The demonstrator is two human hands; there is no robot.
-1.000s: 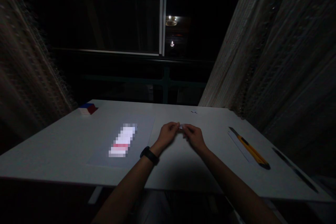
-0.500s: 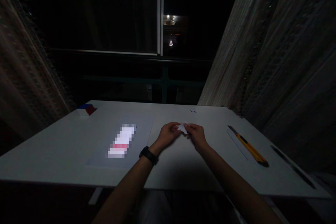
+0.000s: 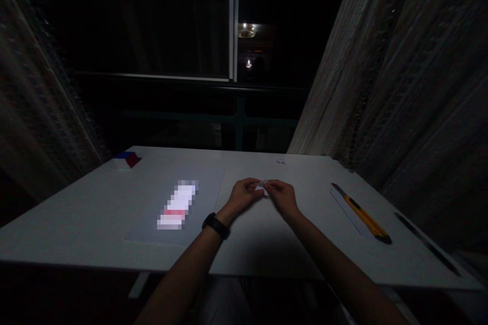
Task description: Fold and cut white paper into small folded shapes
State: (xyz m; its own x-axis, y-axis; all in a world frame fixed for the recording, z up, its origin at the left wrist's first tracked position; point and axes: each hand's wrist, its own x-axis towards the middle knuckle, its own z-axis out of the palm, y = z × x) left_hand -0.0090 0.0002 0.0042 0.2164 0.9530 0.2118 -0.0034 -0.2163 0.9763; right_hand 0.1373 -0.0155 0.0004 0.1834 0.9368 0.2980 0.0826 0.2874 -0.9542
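A small piece of white paper (image 3: 261, 189) is pinched between both hands above the middle of the white table. My left hand (image 3: 243, 194), with a black watch on its wrist, grips the paper's left side. From the right, my right hand (image 3: 282, 196) holds it with thumb and fingers close together. The two hands' fingertips nearly meet and cover part of the paper. Its exact folded shape is too dim and small to make out.
A lit, blurred-out phone-like screen (image 3: 177, 205) rests on a pale sheet (image 3: 147, 232) at left. Behind it sits a blue, red and white cube (image 3: 125, 159). Rightward lie a yellow utility knife (image 3: 362, 213) and a dark thin object (image 3: 427, 244). A small scrap (image 3: 281, 162) is at the back.
The paper has turned between my fingers, and my right thumb has moved down off its top face. The hands stay in nearly the same place.
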